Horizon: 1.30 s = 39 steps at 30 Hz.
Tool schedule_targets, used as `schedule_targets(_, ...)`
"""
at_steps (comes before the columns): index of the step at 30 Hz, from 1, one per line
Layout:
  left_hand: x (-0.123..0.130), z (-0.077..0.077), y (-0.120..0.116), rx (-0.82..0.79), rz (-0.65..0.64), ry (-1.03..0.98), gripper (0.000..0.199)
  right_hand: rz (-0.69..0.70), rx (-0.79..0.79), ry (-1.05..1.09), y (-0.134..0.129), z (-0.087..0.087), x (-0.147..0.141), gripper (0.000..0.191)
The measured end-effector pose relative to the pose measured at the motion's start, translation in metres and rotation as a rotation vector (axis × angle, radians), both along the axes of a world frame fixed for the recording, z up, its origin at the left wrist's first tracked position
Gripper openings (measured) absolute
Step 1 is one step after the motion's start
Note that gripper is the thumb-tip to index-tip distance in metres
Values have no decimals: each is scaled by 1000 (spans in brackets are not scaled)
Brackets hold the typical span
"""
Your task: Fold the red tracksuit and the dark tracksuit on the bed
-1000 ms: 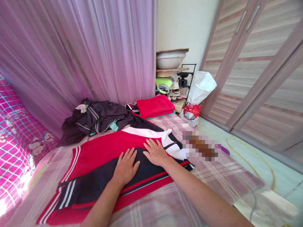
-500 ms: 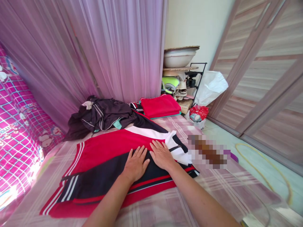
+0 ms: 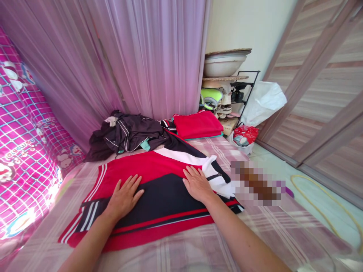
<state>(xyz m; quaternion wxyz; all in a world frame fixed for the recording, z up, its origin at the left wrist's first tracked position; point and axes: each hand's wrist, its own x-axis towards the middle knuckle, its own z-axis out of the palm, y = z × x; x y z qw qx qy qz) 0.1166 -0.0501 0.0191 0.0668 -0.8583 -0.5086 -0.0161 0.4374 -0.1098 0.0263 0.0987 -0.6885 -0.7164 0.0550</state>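
Two hands: both laid flat, palms down, fingers extended; neither grasps anything
Left hand (image 3: 124,198): has slid away from the right one, toward the striped end of the garment; palm on black cloth, fingertips reaching onto red
Right hand (image 3: 197,184): kept near the white collar (image 3: 208,169), fingers on the red just beside it
Red and black jacket (image 3: 163,194): spread on the plaid bed cover (image 3: 176,258), under both hands; the black panel between them now lies uncovered and looks mostly smooth
Meaning of shift: contact now sits near both ends of the panel instead of its middle; judged as flattening along the length, with no fold being lifted
Dark clothes heap (image 3: 136,132): crumpled, beyond the jacket, near the curtain (image 3: 159,56)
Folded red stack (image 3: 197,125): on the bed, beside the heap
Pixelated object (image 3: 256,184): on the bed, past the collar; identity cannot be told
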Motion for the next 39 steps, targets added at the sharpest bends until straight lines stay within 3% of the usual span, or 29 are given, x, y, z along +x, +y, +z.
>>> schedule_targets(3,-23,4,5,-78,41,3,59,3,9,-16,0,-1,0,53)
schedule_targets(7,-22,14,4,-161,67,-7,59,1,7,-47,0,-2,1,53)
schedule_targets(12,-27,28,0,-67,72,-32,59,4,10,-93,0,-4,1,52)
schedule_targets(16,-48,28,1,-90,241,14,61,-7,33,-131,2,-11,2,51)
schedule_targets(19,-56,25,3,-165,283,18,62,-1,69,-138,4,-18,4,52)
schedule_targets(25,-38,23,-4,-48,184,-30,61,9,92,-160,5,-23,7,53)
schedule_targets(28,-21,19,-10,-80,118,-46,62,6,93,-167,5,-24,7,53)
schedule_targets(34,-2,16,-11,-131,156,-37,64,17,125,-179,4,-26,8,53)
schedule_targets(39,-1,15,-13,-71,168,-91,60,20,142,-192,3,-25,8,51)
